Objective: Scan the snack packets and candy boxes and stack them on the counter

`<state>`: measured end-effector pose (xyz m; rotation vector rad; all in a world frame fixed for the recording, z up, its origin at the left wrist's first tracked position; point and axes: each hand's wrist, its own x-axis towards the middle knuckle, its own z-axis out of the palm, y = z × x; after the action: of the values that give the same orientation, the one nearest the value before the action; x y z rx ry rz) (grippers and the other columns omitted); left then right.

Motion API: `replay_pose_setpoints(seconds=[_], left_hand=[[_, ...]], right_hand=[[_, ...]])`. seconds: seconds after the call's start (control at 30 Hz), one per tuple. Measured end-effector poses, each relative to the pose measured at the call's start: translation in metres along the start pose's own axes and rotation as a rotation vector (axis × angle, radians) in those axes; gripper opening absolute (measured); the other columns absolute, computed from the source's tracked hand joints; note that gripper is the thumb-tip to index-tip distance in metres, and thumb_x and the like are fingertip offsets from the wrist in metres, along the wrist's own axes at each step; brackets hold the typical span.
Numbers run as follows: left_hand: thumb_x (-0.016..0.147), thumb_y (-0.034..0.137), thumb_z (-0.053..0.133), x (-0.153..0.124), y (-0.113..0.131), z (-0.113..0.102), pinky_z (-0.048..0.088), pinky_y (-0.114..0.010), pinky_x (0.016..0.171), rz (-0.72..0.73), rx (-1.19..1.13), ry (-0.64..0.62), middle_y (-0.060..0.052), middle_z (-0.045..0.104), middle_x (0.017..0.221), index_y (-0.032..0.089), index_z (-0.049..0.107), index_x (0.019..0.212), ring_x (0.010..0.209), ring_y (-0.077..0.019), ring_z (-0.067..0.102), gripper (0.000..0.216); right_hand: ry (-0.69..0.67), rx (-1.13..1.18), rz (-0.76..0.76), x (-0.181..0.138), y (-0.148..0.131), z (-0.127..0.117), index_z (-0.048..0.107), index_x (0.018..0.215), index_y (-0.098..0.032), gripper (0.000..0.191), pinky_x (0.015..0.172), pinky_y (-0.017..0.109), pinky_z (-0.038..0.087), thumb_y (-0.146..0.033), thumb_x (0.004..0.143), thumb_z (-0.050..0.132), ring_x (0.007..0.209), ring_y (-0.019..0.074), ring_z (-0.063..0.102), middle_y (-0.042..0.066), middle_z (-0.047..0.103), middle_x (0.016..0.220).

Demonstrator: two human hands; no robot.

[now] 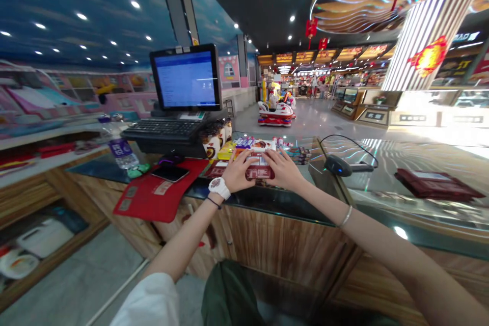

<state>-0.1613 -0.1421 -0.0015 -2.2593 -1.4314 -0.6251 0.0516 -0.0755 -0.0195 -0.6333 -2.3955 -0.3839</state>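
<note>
Maroon packet (260, 171) with pale print is sitting close to the front edge of the table (277, 207), the person's two hands spanning it. Left hand (238, 171): fingers spread a little, gripping the packet's left end. Right hand (286, 169): fingers bent, gripping the right end; both thumbs are lying toward the near side. Underside of the packet is being hidden, so cannot tell what it is resting on. White watch (219, 188) is circling the left wrist; pale bracelet (347, 216) is circling the right.

Just beyond the hands, toward the table's far edge, small colourful packs (246, 142) are lying in a cluster, a yellow pack (226, 151) at their left. Farther left, a lit monitor (186, 79) is standing behind a black keyboard (162, 128). Red mat (147, 198) is overhanging the front edge, a dark phone (170, 173) lying on it. Near the table's left end a bottle (121, 150) with a purple label is standing upright. Right of the hands, a black scanner (338, 165) is resting, its cable looping; flat maroon packages (435, 183) are lying farther toward the right end.
</note>
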Motion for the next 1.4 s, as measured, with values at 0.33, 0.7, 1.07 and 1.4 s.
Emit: replay_pose_setpoints(seconds=[0.33, 0.7, 1.07, 1.4], left_hand=[[0.069, 0.029, 0.064, -0.041, -0.051, -0.032, 0.007, -0.054, 0.125, -0.148, 0.063, -0.094, -0.013, 0.046, 0.152, 0.021, 0.055, 0.135, 0.144, -0.0306, 0.039, 0.066], [0.075, 0.022, 0.053, -0.070, -0.087, -0.020, 0.014, -0.058, 0.123, -0.370, -0.062, -0.115, -0.008, 0.048, 0.152, 0.022, 0.056, 0.135, 0.144, -0.0274, 0.038, 0.060], [0.089, 0.019, 0.047, -0.097, -0.051, -0.001, 0.029, -0.051, 0.121, -0.554, 0.050, 0.174, -0.010, 0.063, 0.131, 0.021, 0.061, 0.123, 0.126, -0.0247, 0.057, 0.037], [0.097, 0.030, 0.038, -0.116, -0.014, 0.019, 0.023, -0.059, 0.121, -0.599, 0.079, 0.112, -0.009, 0.041, 0.157, 0.023, 0.043, 0.148, 0.148, -0.0286, 0.032, 0.051]], right_hand=[[0.036, 0.237, 0.041, 0.058, -0.061, 0.037, 0.046, 0.142, -0.014, 0.077, 0.120, 0.054, 0.022, -0.041, 0.074, 0.071, 0.131, 0.0330, 0.051, 0.018, 0.056, 0.140], [-0.062, 0.319, 0.133, 0.095, -0.079, 0.074, 0.053, 0.128, -0.012, 0.068, 0.113, 0.054, 0.030, -0.041, 0.071, 0.074, 0.120, 0.0344, 0.058, 0.018, 0.066, 0.125], [-0.185, 0.277, 0.060, 0.083, -0.080, 0.066, 0.058, 0.128, -0.018, 0.044, 0.112, 0.054, 0.032, -0.034, 0.088, 0.062, 0.125, 0.0299, 0.056, 0.016, 0.058, 0.139], [-0.071, 0.189, 0.167, 0.035, -0.138, 0.067, 0.043, 0.148, -0.014, 0.062, 0.116, 0.056, 0.032, -0.021, 0.087, 0.051, 0.139, 0.0327, 0.044, 0.017, 0.044, 0.154]])
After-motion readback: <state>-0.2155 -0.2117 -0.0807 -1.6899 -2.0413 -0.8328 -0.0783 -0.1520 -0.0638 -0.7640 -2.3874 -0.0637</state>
